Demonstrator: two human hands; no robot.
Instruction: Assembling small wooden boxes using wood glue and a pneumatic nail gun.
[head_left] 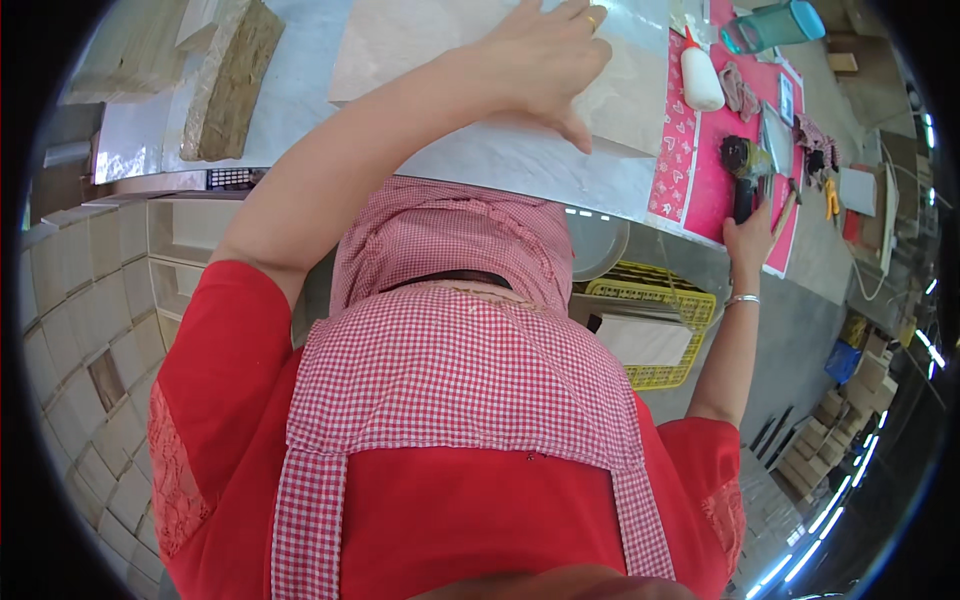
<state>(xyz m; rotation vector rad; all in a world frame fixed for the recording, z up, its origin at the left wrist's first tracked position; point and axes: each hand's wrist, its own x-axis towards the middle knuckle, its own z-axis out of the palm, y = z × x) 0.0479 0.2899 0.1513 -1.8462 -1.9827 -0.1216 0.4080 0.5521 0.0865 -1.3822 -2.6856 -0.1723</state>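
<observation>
My left hand [545, 65] lies over a pale wooden board [410, 50] on the worktable, its fingers spread and the thumb hanging past the board's near edge. A ring is on one finger. At the table's right front corner my right hand [748, 238] has its fingers curled in by the end of a black-and-yellow power tool [741, 170]. Slim metal and wooden-handled tools [785, 215] lie beside it, and I cannot make out which one the fingers hold. A white glue bottle [702, 82] with a red tip lies between the board and the power tool.
A thick wooden block [230, 85] stands at the table's left. On the right, a pink patterned mat [680, 170] carries crumpled cloths [738, 92] and a teal water bottle [770, 28]. Below the table edge is a yellow crate [660, 378] holding boards. Stacked wooden pieces [100, 350] line the left.
</observation>
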